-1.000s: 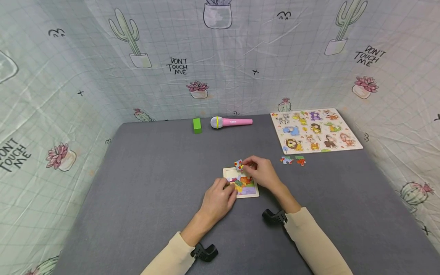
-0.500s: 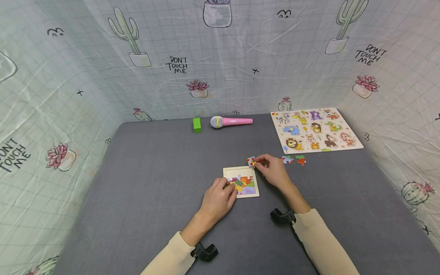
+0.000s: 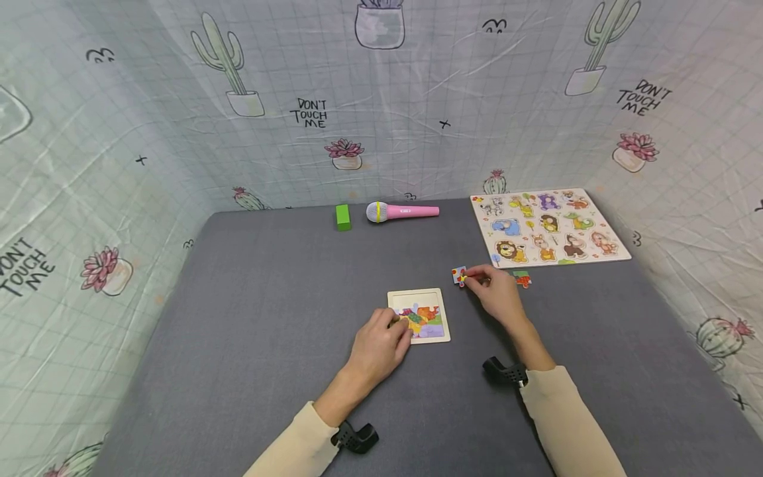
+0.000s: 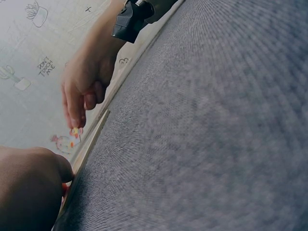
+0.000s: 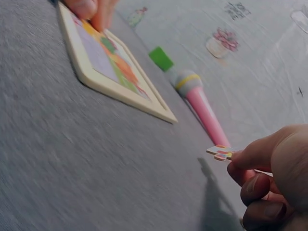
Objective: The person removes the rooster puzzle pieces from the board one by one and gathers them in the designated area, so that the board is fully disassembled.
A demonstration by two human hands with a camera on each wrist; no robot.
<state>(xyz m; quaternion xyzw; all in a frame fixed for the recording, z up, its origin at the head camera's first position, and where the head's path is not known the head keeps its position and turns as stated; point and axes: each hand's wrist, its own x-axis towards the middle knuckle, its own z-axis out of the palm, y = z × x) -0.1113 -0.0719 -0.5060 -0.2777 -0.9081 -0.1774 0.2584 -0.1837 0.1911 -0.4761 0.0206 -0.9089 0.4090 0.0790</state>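
My right hand (image 3: 496,291) pinches a small jigsaw piece (image 3: 458,275) between thumb and fingertips, above the grey table. The same piece (image 5: 219,151) appears in the right wrist view, held clear of the surface with its shadow below. My left hand (image 3: 379,348) holds the left side of a square wooden puzzle tray (image 3: 444,316), fingers curled and fingertips on the picture. Colourful pieces fill the tray's near part; its far strip is bare wood. Another loose piece (image 3: 522,278) lies beside my right hand, which hides the second loose piece.
An animal puzzle board (image 3: 560,262) lies at the back right. Along the back are a pink toy microphone (image 3: 411,211) and a green block (image 3: 342,217). A patterned cloth (image 3: 268,159) rises behind the table (image 3: 268,298).
My right hand has moved right with the jigsaw piece, from over the tray's far edge to beside the loose pieces, now covering one. My left hand has stayed on the tray.
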